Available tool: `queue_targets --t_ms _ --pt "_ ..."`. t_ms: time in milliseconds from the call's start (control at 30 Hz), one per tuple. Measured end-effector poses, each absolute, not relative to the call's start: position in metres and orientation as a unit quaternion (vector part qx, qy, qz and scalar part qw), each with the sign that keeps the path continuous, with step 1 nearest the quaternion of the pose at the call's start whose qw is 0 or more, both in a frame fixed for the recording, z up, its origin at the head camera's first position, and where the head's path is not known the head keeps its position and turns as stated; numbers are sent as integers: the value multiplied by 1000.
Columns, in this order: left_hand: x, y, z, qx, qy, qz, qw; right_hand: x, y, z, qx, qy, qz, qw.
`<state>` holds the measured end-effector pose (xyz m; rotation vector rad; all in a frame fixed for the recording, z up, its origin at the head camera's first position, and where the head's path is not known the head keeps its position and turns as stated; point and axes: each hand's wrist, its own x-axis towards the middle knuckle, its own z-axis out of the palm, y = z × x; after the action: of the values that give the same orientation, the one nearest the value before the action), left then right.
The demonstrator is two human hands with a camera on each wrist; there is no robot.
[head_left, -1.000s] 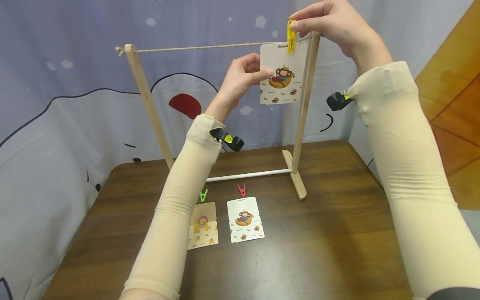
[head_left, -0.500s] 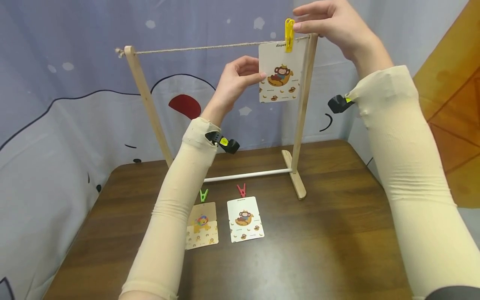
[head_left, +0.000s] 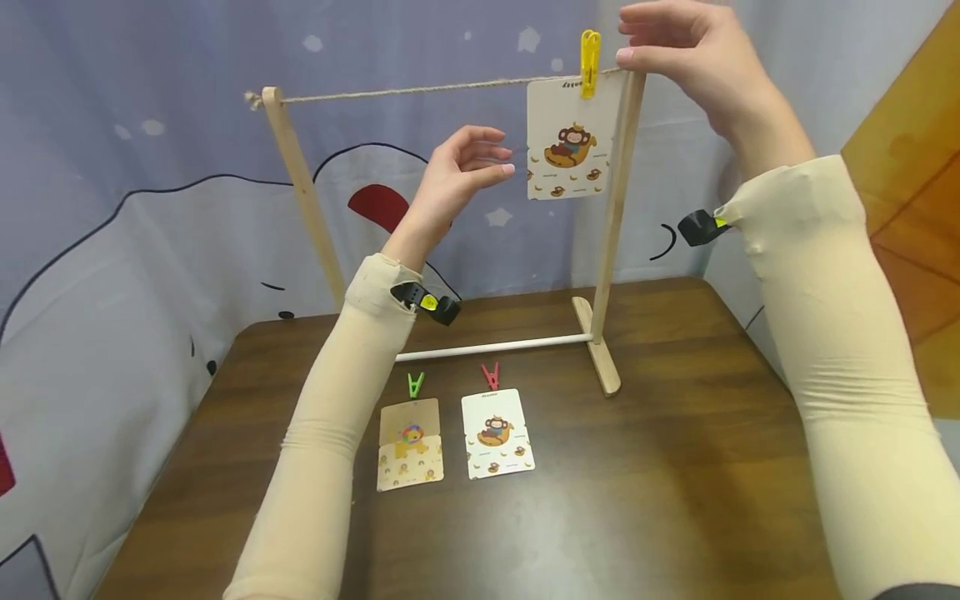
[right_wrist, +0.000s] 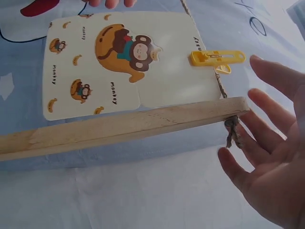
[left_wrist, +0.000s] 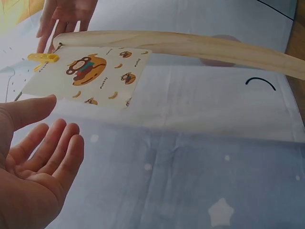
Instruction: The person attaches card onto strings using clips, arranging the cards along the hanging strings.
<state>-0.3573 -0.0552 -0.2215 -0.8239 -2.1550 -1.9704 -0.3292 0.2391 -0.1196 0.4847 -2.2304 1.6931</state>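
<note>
Monkey card [head_left: 573, 137] hangs from twine [head_left: 420, 89] by yellow clothespin [head_left: 589, 52] | left hand [head_left: 461, 171], right hand [head_left: 686, 54] grips open, empty, beside card | risk: a brushing finger could swing card, shallow pin bite slips.

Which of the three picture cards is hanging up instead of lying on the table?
The monkey card clipped to the string by the yellow peg; the other monkey card and lion card lie flat.

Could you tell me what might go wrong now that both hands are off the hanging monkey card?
The monkey card hangs from the string by one yellow clothespin alone; if its bite is shallow, the card may slip off. The right hand hovers close to the clothespin and the wooden post, so a careless move could knock either. The left hand is open beside the card's edge and might brush it.
</note>
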Motion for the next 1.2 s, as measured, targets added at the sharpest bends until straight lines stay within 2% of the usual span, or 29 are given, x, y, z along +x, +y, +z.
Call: queue_targets --t_ms 333,633,867,1200 --pt "-336 -81 -228 -276 -736 -616 47 -313 248 -135 156 -718 637 235" --pt "-316 -108 -253 -281 -773 -568 26 -299 254 -177 156 -650 685 289" --pt "-298 -135 -287 -253 -803 -540 23 -290 248 -222 184 -637 703 259" --pt "-270 -156 -331 -188 -813 -550 8 -274 268 -282 121 -693 673 229"
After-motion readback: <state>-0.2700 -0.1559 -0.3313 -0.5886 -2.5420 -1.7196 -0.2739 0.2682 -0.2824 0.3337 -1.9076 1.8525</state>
